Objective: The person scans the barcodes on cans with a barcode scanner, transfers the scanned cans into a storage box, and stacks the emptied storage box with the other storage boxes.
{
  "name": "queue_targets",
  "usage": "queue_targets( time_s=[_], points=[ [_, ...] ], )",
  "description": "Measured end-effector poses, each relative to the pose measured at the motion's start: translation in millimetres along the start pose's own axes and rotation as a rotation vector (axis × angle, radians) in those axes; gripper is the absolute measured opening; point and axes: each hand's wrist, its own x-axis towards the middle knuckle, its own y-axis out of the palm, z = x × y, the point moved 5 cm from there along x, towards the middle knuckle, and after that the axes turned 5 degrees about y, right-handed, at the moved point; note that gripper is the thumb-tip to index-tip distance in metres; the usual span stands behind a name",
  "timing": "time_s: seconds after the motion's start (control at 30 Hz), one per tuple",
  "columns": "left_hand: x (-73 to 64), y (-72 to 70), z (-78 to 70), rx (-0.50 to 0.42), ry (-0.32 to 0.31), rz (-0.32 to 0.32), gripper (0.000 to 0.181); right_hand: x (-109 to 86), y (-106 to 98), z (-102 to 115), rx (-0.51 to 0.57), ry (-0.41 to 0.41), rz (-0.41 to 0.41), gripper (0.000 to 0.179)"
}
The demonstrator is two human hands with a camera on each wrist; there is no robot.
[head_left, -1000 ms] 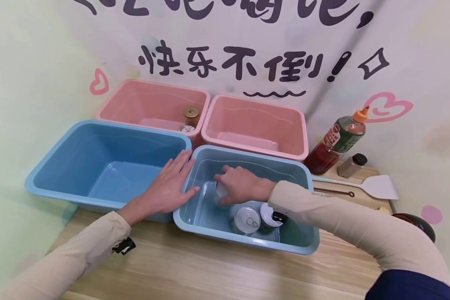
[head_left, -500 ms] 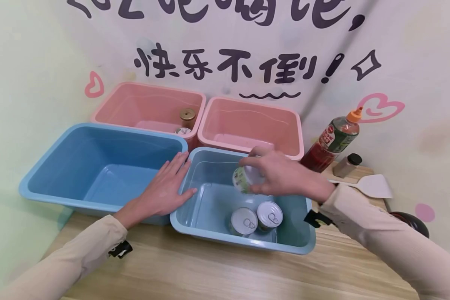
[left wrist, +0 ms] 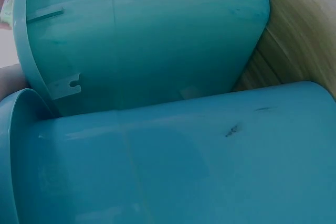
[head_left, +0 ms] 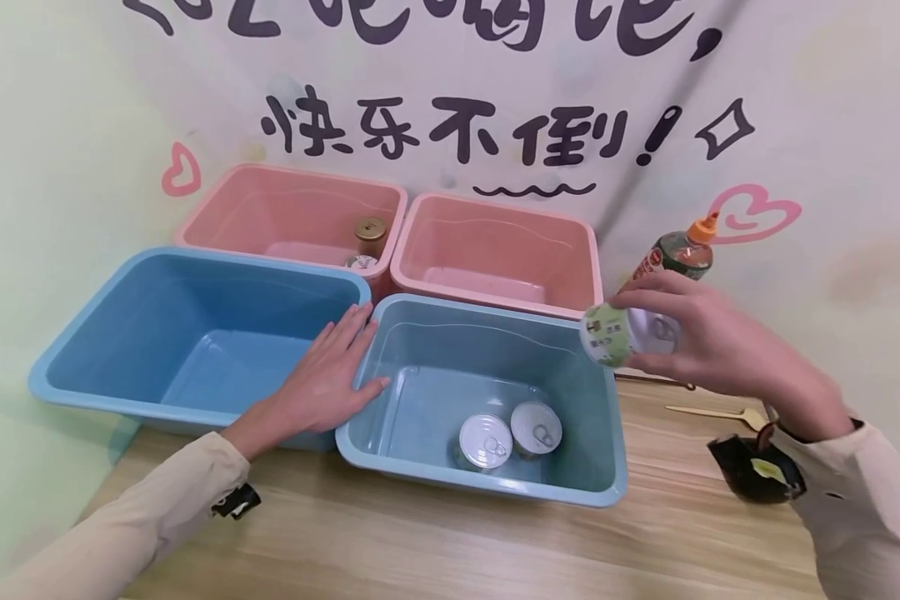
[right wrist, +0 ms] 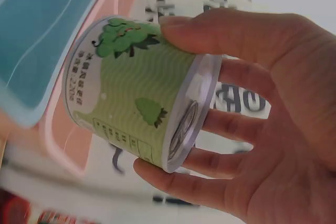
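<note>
My right hand [head_left: 727,342] grips a small tin can [head_left: 606,335] just past the right rim of the right-hand blue bin [head_left: 480,485]. In the right wrist view the can [right wrist: 128,85] has a green label with leafy fruit drawings, and its pull-tab end faces the palm. It is tilted, thumb on one side and fingers on the other. Two silver-topped cans, a left one [head_left: 485,442] and a right one [head_left: 536,429], stand inside that bin. My left hand [head_left: 322,387] lies with straight fingers over the adjoining rims of this bin and the left-hand blue bin [head_left: 195,407].
Behind stand a left pink bin [head_left: 330,177], holding a gold-topped can [head_left: 371,229] and another can [head_left: 361,262], and a right pink bin [head_left: 495,233]. A sauce bottle [head_left: 686,254] is partly behind my right hand. A wooden fork [head_left: 720,412] lies on the table [head_left: 420,542].
My right hand has lifted the green-labelled can out of the right-hand blue bin and carried it rightward past the rim. The left hand has stayed on the rims.
</note>
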Motion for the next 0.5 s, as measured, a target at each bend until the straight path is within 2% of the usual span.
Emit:
queue_targets(
  time_s=[0.27, 0.5],
  points=[
    [-0.9, 0.8, 0.0, -0.001, -0.004, 0.003, 0.084, -41.2, 5, -42, -0.032, -0.053, -0.09, 0.067],
    [0.1, -0.1, -0.8, -0.004, -0.007, -0.002, 0.083, -77.7, 15, -82, -0.027, 0.05, -0.1, 0.066]
  ],
)
